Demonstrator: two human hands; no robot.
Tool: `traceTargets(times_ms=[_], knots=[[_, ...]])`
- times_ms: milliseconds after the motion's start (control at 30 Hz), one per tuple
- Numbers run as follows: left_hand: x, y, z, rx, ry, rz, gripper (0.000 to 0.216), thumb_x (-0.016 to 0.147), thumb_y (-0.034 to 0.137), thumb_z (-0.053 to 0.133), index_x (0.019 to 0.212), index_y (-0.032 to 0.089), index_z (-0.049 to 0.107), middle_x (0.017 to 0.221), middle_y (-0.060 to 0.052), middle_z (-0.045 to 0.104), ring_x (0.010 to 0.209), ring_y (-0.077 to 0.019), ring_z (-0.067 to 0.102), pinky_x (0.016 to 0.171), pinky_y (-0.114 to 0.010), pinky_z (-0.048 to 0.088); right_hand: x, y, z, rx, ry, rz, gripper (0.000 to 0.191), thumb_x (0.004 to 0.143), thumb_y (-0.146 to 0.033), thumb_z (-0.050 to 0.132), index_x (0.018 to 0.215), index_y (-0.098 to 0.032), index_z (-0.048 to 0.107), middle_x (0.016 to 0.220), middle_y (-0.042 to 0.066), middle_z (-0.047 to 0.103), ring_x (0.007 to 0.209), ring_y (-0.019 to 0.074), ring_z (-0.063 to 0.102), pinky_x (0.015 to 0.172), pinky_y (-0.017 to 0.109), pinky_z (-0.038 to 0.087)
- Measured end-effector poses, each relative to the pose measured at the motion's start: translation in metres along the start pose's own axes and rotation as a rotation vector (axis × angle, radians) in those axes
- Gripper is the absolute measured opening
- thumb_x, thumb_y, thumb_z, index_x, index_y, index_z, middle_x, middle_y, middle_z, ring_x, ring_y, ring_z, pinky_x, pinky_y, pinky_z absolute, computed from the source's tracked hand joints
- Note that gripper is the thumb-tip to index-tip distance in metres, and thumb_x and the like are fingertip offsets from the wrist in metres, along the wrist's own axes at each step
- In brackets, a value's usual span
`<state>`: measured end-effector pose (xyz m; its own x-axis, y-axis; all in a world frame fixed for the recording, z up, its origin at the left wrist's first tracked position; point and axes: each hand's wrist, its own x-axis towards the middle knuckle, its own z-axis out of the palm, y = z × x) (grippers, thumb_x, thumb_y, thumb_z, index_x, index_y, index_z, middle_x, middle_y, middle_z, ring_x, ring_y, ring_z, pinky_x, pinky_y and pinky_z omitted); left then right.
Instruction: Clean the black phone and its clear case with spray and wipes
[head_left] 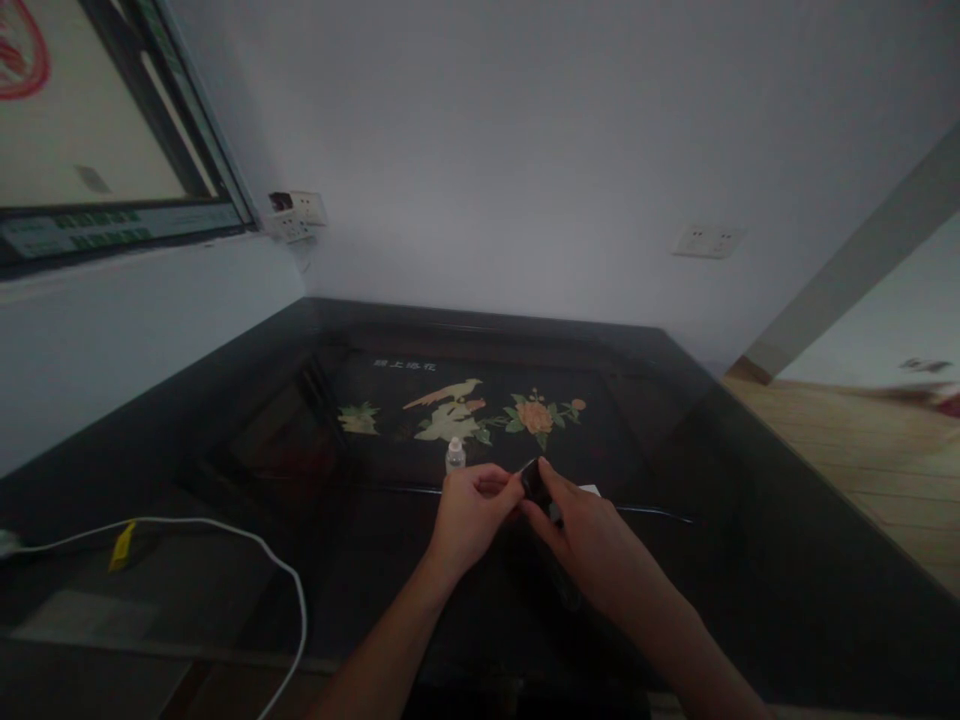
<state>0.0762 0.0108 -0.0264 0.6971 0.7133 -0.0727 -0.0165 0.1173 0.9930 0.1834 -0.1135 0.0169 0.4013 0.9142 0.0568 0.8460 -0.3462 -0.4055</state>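
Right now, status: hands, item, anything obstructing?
Hands: left hand and right hand both pinch small dark object. Held over dark table. Nearby: small white bottle behind left hand; white cable far left.

Dark glass-topped table [750, 520]: bottle [455, 456], white cable [289, 585]

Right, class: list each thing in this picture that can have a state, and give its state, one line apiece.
left hand: closed, pinching the small dark object
right hand: closed, pinching the same object
small bottle: upright on the dark table, behind the hands
white cable: lying loose in a curve
wall socket: nothing plugged in
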Motion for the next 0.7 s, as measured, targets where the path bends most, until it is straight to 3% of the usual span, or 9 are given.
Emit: traceTargets(times_ms=[200, 433, 533, 633, 700], knots=[[-0.004, 0.003, -0.002, 0.071, 0.004, 0.02, 0.029, 0.081, 0.043, 0.071, 0.074, 0.015, 0.07, 0.07, -0.006, 0.073, 0.062, -0.017, 0.068, 0.057, -0.024, 0.052, 0.0, 0.0, 0.004, 0.001, -0.043, -0.04, 0.054, 0.103, -0.033, 0.044, 0.15, -0.006, 0.046, 0.145, 0.025, 0.056, 0.122, 0.0377, 0.066, 0.097, 0.049, 0.055], [-0.018, 0.012, 0.007, 0.133, 0.045, 0.009, 0.024, 0.082, 0.038, 0.069, 0.071, 0.017, 0.063, 0.067, -0.004, 0.069, 0.061, -0.0155, 0.065, 0.055, -0.022, 0.049, 0.003, -0.005, 0.012, -0.058, -0.073, 0.05, 0.05, 0.102, -0.027, 0.042, 0.146, -0.006, 0.05, 0.121, 0.026, 0.072, 0.097, 0.0371, 0.076, 0.077, 0.045, 0.058], [-0.026, 0.012, 0.009, 0.015, 0.021, -0.125, 0.021, 0.083, 0.035, 0.065, 0.096, 0.019, 0.058, 0.069, 0.0, 0.068, 0.061, -0.0171, 0.066, 0.054, -0.025, 0.052, -0.001, -0.005, 0.014, -0.034, -0.076, 0.002, 0.049, 0.102, -0.029, 0.043, 0.146, -0.009, 0.053, 0.118, 0.024, 0.074, 0.096, 0.0351, 0.077, 0.075, 0.042, 0.059], [-0.032, 0.01, 0.005, 0.008, -0.011, -0.167, 0.047, 0.086, 0.031, 0.062, 0.128, 0.021, 0.046, 0.082, -0.003, 0.072, 0.071, -0.0205, 0.071, 0.058, -0.028, 0.056, -0.006, -0.005, 0.014, 0.001, -0.074, -0.077, 0.048, 0.102, -0.028, 0.04, 0.145, -0.012, 0.053, 0.12, 0.021, 0.074, 0.095, 0.0327, 0.077, 0.077, 0.04, 0.059], [-0.034, 0.009, 0.001, 0.084, -0.026, -0.128, 0.044, 0.087, 0.03, 0.059, 0.129, 0.021, 0.05, 0.09, -0.006, 0.074, 0.08, -0.0216, 0.072, 0.063, -0.028, 0.057, -0.01, -0.005, 0.016, 0.003, -0.089, -0.116, 0.048, 0.102, -0.025, 0.036, 0.145, -0.011, 0.053, 0.126, 0.022, 0.071, 0.098, 0.0326, 0.077, 0.079, 0.041, 0.06]])
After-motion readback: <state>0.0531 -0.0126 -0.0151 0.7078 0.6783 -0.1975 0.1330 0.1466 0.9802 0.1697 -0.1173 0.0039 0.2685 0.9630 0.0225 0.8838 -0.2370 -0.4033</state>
